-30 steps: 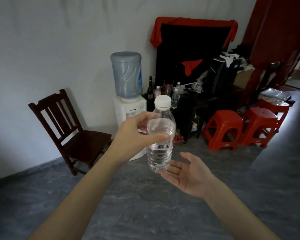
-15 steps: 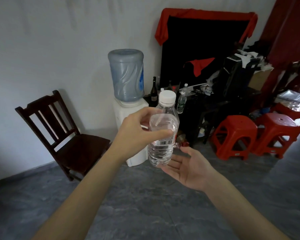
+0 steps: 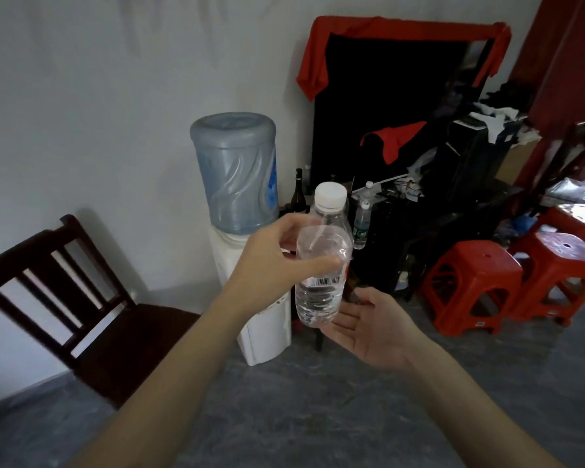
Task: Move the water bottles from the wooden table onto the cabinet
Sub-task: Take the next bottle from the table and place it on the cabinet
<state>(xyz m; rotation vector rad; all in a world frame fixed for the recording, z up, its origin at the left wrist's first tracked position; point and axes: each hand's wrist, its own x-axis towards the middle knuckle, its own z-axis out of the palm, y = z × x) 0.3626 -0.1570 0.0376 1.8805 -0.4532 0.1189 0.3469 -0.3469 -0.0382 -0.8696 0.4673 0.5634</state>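
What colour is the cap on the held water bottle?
White; the cap shows clearly in the head view.

Dark wooden chair (image 3: 81,312) is sitting by the white wall (image 3: 98,96), red stools (image 3: 470,285) crowding the grey floor (image 3: 318,417).

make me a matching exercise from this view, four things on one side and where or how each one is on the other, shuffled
Things:
1. water bottle
2. right hand
3. wooden chair
4. red stools

States or places:
A. open, palm up under the bottle's base
B. on the floor at right
C. gripped upright by the left hand
D. against the wall at left

Pairs: 1-C, 2-A, 3-D, 4-B
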